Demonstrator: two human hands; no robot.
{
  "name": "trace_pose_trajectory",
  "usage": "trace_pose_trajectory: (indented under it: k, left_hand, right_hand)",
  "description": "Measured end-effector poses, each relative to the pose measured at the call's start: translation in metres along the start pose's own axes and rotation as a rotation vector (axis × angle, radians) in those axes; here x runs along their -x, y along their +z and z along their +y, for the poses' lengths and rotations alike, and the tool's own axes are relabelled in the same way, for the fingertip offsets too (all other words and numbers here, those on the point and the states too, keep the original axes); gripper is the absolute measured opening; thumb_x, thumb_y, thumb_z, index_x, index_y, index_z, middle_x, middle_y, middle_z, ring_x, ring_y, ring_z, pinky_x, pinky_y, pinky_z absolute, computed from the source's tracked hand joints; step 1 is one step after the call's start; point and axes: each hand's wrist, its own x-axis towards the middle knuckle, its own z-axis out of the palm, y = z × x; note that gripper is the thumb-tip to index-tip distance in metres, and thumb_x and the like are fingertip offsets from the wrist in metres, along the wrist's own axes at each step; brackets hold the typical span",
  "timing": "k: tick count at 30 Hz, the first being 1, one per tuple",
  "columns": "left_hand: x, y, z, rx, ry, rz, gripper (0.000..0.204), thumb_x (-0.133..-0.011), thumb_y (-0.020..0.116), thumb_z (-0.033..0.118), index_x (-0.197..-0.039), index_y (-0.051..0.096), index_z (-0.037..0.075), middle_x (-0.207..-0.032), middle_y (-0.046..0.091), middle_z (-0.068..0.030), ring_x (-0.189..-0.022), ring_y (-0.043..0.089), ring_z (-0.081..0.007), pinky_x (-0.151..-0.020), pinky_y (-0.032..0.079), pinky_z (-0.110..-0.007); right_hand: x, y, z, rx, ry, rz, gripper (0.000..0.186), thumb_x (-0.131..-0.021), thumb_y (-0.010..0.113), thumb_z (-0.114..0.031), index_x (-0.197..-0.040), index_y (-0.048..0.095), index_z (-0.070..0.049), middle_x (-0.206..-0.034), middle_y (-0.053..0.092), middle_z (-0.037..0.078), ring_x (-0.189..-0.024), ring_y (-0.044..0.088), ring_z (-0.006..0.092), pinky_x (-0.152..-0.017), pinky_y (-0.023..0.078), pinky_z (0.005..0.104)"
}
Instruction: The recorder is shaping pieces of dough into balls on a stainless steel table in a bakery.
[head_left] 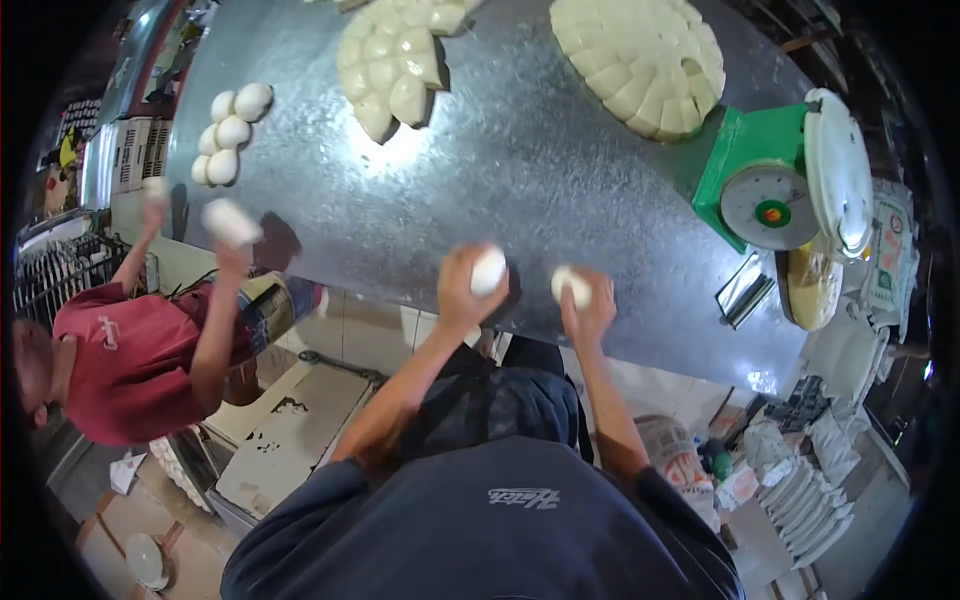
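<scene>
At the near edge of the metal table, my left hand [462, 290] is closed round a smooth white dough ball [488, 270]. To its right my right hand [590, 305] grips a second, yellowish dough ball [568, 285], thumb across it. Farther off lies a large round slab of dough [640, 65] cut into many pieces. A cluster of cut dough pieces [390, 65] sits left of that slab. Several finished-looking round dough balls [232, 132] stand in rows at the far left.
A green scale [735, 170] with a white pan stands on the right, beside a metal scraper [746, 292] and a yellowish wrapped bundle [812, 285]. On the left a co-worker in a red shirt [150, 350] holds white dough, blurred. Sacks [680, 460] lie below the table.
</scene>
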Motion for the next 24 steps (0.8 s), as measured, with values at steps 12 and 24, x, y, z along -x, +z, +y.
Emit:
trace_pose_trajectory:
  k: [12, 24]
  left_hand:
    - [0.070, -0.034, -0.020, 0.209, -0.164, -0.083, 0.068, -0.067, 0.084, 0.017, -0.126, 0.053, 0.001, -0.126, 0.053, -0.0173, -0.111, 0.054, -0.0331, -0.095, 0.045, -0.039]
    - [-0.008, -0.049, -0.034, 0.187, -0.200, -0.105, 0.046, -0.088, 0.067, 0.035, -0.122, 0.056, 0.005, -0.126, 0.047, -0.0173, -0.109, 0.051, -0.0301, -0.094, 0.043, -0.037]
  right_hand:
    - [0.067, 0.009, -0.063, 0.050, -0.007, 0.076, 0.069, -0.069, 0.076, -0.004, -0.133, 0.049, -0.006, -0.128, 0.054, 0.015, -0.115, 0.054, 0.0306, -0.099, 0.043, 0.0382]
    - [-0.073, 0.032, -0.052, 0.084, 0.081, -0.196, 0.056, -0.076, 0.081, -0.021, -0.122, 0.054, -0.006, -0.120, 0.053, 0.013, -0.099, 0.058, 0.0247, -0.078, 0.052, 0.0337]
